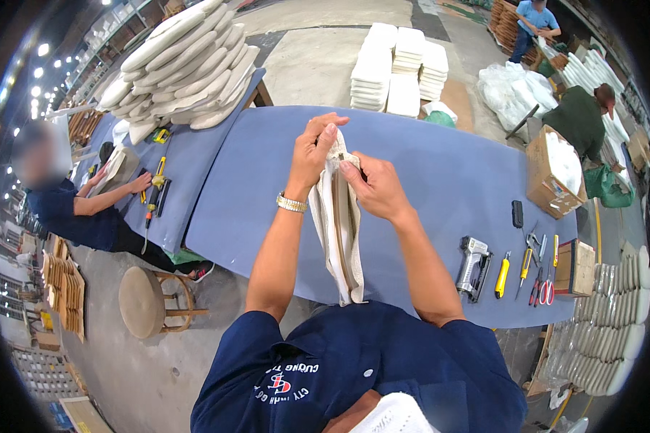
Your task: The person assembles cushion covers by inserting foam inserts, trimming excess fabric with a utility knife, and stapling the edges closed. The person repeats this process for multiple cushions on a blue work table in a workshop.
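Observation:
A flat seat pad (pixel 349 238) in off-white fabric stands on its edge between my arms, its near end close to my shirt. A thin brown layer, like a board edge, shows between its pale sides. At the far end my left hand (pixel 316 150) grips the gathered fabric, thumb pressed on it and fingers bent over. Just to the right, my right hand (pixel 374 182) pinches the same fabric edge between thumb and curled fingers. The pad's underside is hidden from this view.
The blue-covered table (pixel 426 187) carries a staple gun (pixel 474 268), a yellow cutter (pixel 503 275), a screwdriver (pixel 525 267), scissors (pixel 547 291) and a cardboard box (pixel 555 173). Stacked pads (pixel 188 65) rise at the far left. A co-worker (pixel 72 202) works on the left; a stool (pixel 143 302) stands nearby.

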The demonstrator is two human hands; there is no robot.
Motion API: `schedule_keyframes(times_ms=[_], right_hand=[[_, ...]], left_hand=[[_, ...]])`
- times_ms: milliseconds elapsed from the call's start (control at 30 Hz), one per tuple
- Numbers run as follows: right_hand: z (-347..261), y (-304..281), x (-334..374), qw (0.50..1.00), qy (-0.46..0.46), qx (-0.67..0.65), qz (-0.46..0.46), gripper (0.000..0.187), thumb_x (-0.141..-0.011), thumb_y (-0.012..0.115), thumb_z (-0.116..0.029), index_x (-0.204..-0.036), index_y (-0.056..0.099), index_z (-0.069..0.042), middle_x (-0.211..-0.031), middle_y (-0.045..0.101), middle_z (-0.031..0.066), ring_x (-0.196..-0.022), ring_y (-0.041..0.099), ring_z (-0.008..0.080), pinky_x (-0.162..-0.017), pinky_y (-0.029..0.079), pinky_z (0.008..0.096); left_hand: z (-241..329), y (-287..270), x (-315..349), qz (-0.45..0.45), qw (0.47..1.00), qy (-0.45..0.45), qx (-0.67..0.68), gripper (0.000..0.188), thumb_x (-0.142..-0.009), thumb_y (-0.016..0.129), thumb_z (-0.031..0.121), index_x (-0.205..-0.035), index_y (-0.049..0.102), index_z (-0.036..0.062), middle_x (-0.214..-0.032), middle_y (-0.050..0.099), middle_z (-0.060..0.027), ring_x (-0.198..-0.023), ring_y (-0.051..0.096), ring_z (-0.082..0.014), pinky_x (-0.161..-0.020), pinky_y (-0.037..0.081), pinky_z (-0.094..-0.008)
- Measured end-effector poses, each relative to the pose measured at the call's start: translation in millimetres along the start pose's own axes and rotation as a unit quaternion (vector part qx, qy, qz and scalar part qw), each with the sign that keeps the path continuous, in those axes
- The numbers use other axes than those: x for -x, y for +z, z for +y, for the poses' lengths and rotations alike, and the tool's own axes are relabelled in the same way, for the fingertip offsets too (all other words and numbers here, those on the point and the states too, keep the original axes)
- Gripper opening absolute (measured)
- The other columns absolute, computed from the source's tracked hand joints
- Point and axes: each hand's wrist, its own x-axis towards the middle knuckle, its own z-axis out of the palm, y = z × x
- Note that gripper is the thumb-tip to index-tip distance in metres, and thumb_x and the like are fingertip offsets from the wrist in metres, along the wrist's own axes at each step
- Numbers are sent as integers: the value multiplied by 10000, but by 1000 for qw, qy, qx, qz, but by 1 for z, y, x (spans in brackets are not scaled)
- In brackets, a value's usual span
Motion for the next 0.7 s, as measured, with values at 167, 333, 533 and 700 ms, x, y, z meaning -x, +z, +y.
schedule_keyframes(times_ms=[167,333,533,700], right_hand=[[3,-7,9,998,-37,57,-20,283,-1008,573,-253,-833,539,-33,-737,609,184,-694,606,410,-617,448,505],[-1,-2,25,993,-61,98,-6,240,-1006,563,-217,-863,527,-29,-758,622,185,-723,619,417,-632,458,520],[25,-3,34,998,20,-52,41,244,-999,571,-215,-881,555,-2,-740,619,169,-649,583,352,-624,460,444],[40,-9,22,984,41,-94,148,265,-988,602,-259,-934,599,0,-721,598,143,-633,561,260,-630,465,402]], left_hand=[[-11,36,-7,10,999,22,46,319,-1059,532,248,-1136,749,27,-1132,711,-96,-1126,593,-218,-1017,450,-364],[-11,40,-9,0,998,39,45,315,-1054,517,205,-1111,756,9,-1073,706,-93,-990,586,-184,-912,463,-330],[-11,43,-13,-61,993,-43,88,366,-1089,453,217,-1174,720,-17,-1127,704,-90,-1010,600,-162,-927,467,-306],[-21,36,-24,-102,987,-57,111,432,-1099,420,267,-1201,699,-46,-1255,684,-121,-1174,596,-198,-1041,435,-326]])
